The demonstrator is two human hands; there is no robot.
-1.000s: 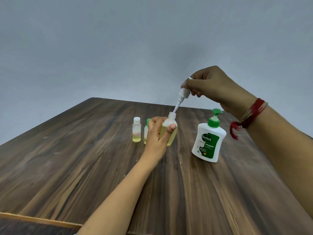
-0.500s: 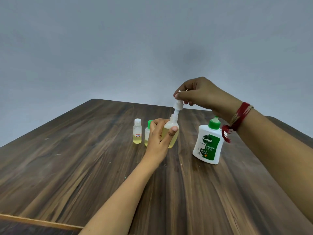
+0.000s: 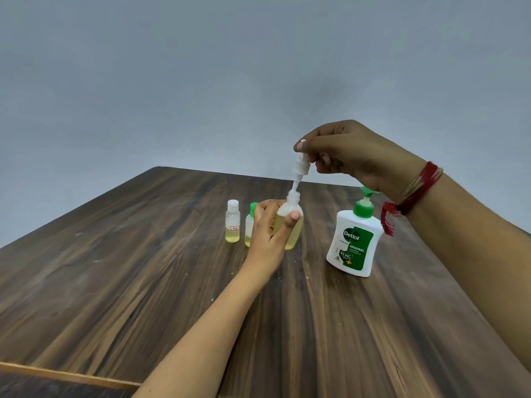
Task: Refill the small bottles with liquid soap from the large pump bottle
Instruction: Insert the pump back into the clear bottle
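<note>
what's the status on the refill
Left hand grips the yellow bottle. Right hand pinches the white pump cap, tube in the neck, cap unseated. Dettol bottle stands clear to the right.

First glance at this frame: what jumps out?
Mid-table, the right hand holds a white pump top above the clear bottle gripped by the left hand, with the pump's tube reaching into the bottle's neck. The Dettol bottle stands to the right, below a wrist tied with red thread. A white-capped bottle and a green-capped bottle stand just left of the left hand.
</note>
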